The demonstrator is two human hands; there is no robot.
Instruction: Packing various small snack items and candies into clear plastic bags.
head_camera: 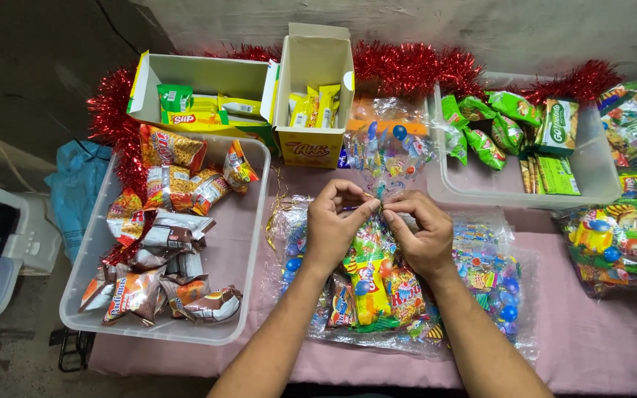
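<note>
My left hand point(337, 225) and my right hand point(423, 234) meet at the neck of a clear printed plastic bag point(377, 284) filled with several colourful snack packets. The fingers of both hands pinch the gathered neck, and the bag's open top point(388, 151) fans out above them. The filled bag lies on a pile of flat clear printed bags point(492, 276) on the pink tablecloth point(599, 339).
A clear bin point(237, 243) with brown and orange snack packets sits left. Behind stand a yellow open box point(200, 96) and a taller carton point(315, 88). A clear bin point(591, 177) with green packets is right, filled bags point(624, 236) beyond it. Red tinsel point(414, 66) lines the back.
</note>
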